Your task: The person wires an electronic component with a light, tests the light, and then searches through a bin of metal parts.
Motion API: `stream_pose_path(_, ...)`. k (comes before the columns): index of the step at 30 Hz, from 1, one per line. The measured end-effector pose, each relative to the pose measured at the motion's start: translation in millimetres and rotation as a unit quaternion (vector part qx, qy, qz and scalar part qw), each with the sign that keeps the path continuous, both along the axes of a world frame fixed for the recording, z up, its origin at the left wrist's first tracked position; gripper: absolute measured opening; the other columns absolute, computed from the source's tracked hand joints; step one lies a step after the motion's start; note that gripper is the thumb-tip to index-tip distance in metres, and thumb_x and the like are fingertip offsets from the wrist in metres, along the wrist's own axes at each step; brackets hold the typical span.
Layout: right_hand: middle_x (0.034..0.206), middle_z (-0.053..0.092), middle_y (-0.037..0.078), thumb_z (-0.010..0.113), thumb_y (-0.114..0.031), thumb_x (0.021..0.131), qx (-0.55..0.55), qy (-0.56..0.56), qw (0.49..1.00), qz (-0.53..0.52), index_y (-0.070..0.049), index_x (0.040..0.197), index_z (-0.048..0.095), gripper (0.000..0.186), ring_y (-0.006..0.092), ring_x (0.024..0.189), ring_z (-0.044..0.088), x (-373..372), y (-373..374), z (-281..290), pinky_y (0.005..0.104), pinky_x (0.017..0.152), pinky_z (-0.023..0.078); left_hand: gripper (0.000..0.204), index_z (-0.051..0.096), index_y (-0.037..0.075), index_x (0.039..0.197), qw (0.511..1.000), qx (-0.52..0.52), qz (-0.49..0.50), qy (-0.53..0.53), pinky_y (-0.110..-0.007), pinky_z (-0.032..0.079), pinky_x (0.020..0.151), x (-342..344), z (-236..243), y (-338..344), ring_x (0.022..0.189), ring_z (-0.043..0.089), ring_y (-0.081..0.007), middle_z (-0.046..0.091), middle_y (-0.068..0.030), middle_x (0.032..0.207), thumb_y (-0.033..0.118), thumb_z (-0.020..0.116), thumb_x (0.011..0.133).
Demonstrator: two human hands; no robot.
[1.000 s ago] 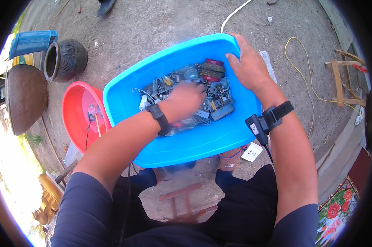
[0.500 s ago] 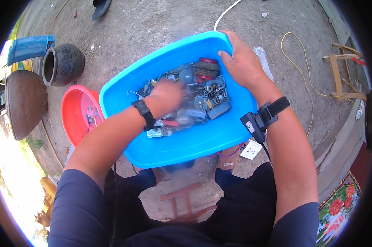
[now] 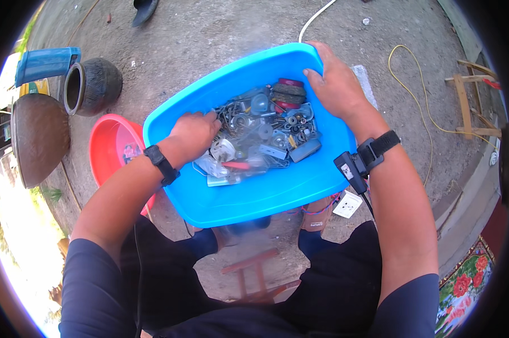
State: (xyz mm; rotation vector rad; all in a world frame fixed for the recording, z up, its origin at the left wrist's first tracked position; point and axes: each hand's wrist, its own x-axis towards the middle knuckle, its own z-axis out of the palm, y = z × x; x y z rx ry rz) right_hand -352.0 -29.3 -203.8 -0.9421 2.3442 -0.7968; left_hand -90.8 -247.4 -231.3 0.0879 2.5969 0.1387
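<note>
A blue plastic tub (image 3: 249, 200) is held over my knees, holding a jumbled pile (image 3: 254, 129) of small metal and plastic parts, clear pieces and a few dark-and-red round items (image 3: 289, 92). My right hand (image 3: 338, 85) grips the tub's upper right rim, thumb inside. My left hand (image 3: 193, 130) is at the pile's left side, fingers curled down among the parts; what they hold, if anything, is hidden. A white socket-like plate (image 3: 347, 205) lies on the ground below the tub's right edge.
At left are a red basin (image 3: 105, 141), a dark clay pot (image 3: 102, 84), a brown bowl (image 3: 43, 141) and a blue container (image 3: 46, 65). At right are a wooden frame (image 3: 466, 107), yellow cord (image 3: 426, 112) and floral mat (image 3: 468, 281). A reddish stool (image 3: 249, 262) is below.
My left hand has moved leftward from the middle of the pile to its left side, uncovering parts in the centre. My right hand still holds the rim.
</note>
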Motion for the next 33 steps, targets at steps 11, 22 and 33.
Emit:
stream_pose_path(11, 0.13, 0.066, 0.023, 0.062, -0.022, 0.096, -0.012, 0.03, 0.999, -0.001, -0.012, 0.144, 0.049, 0.051, 0.045, 0.119, 0.062, 0.5, 0.6, -3.1, 0.051, 0.1, 0.049, 0.017, 0.062, 0.005, 0.102, 0.999, -0.013, 0.022, -0.036, -0.045, 0.057, 0.079, 7.8, 15.7, -0.5, 0.095, 0.068, -0.0339, 0.06, -0.0152, 0.106, 0.006, 0.061, 0.085)
stream_pose_path(22, 0.13, 0.065, 0.023, 0.062, -0.021, 0.096, -0.013, 0.039, 0.999, -0.003, -0.012, 0.144, 0.049, 0.051, 0.0446, 0.12, 0.061, 1.3, 0.1, -2.8, 0.0506, 0.101, 0.049, 0.017, 0.066, 0.003, 0.101, 0.997, 0.051, 0.048, 0.014, -0.045, 0.058, 0.077, -8.7, 13.0, 7.9, 0.093, 0.068, -0.0353, 0.062, -0.0158, 0.105, 0.004, 0.061, 0.085)
stream_pose_path(33, 0.132, 0.064, 0.022, 0.061, -0.02, 0.096, -0.027, 0.03, 0.999, 0.006, -0.011, 0.143, 0.05, 0.049, 0.0443, 0.121, 0.06, -1.9, 1.4, -10.5, 0.0506, 0.102, 0.048, 0.03, 0.065, 0.003, 0.117, 0.991, 0.117, 0.062, -0.01, -0.048, 0.059, 0.069, -44.8, -23.8, 70.9, 0.085, 0.072, -0.0366, 0.064, -0.0175, 0.109, 0.004, 0.059, 0.087)
